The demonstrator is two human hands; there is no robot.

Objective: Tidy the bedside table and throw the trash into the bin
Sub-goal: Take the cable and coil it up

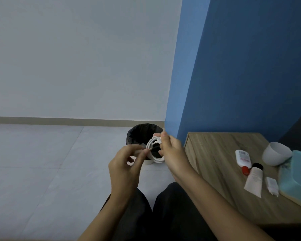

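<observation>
A coiled white cable (154, 148) hangs in the air above the bin. My right hand (170, 152) grips the coil on its right side. My left hand (127, 162) pinches the cable's loose end at the coil's left edge. The bin (139, 134) is round with a black liner and stands on the floor left of the wooden bedside table (214, 153). On the table lie a white bottle with a red cap (244, 160), a cream tube with a black cap (254, 180) and a white charger plug (272, 185).
A white bowl-shaped object (275, 153) and a teal tissue box (297, 178) sit at the table's right side. A blue wall (241, 66) stands behind the table. The floor is pale tile, and my dark-trousered knees are at the bottom.
</observation>
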